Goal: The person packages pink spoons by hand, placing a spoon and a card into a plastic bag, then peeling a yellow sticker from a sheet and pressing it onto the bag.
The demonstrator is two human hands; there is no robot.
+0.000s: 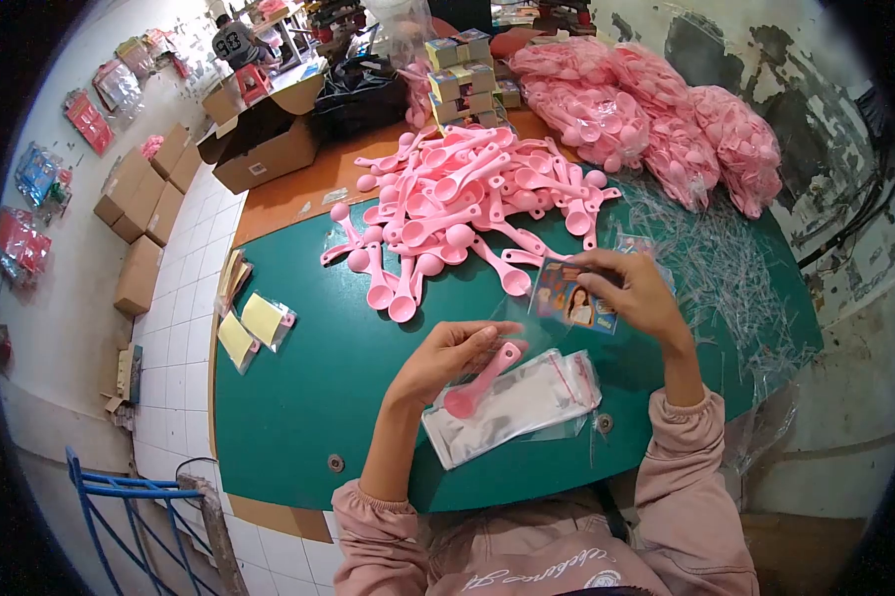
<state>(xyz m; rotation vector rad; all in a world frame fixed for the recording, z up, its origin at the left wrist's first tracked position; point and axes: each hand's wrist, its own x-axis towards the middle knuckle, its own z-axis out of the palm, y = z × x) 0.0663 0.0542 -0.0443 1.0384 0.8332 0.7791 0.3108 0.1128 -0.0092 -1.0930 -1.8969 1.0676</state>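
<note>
My left hand (451, 356) pinches a clear plastic bag (537, 333), with a pink measuring spoon (482, 381) showing through it, bowl toward me. In my right hand (634, 294) is a small printed card (573, 296) with a picture on it, gripped between thumb and fingers close to the bag's mouth. Under my hands lies a stack of flat clear bags (517, 409) on the green table (308, 407). Beyond them rises a big heap of pink measuring spoons (457, 194).
Packed pouches with yellow cards (262, 318) lie at the table's left edge. Clear plastic strips (735, 268) cover the right side. Large bags of pink spoons (656, 109), stacks of cards (462, 79) and an open carton (264, 139) stand behind. A person (235, 44) sits far back.
</note>
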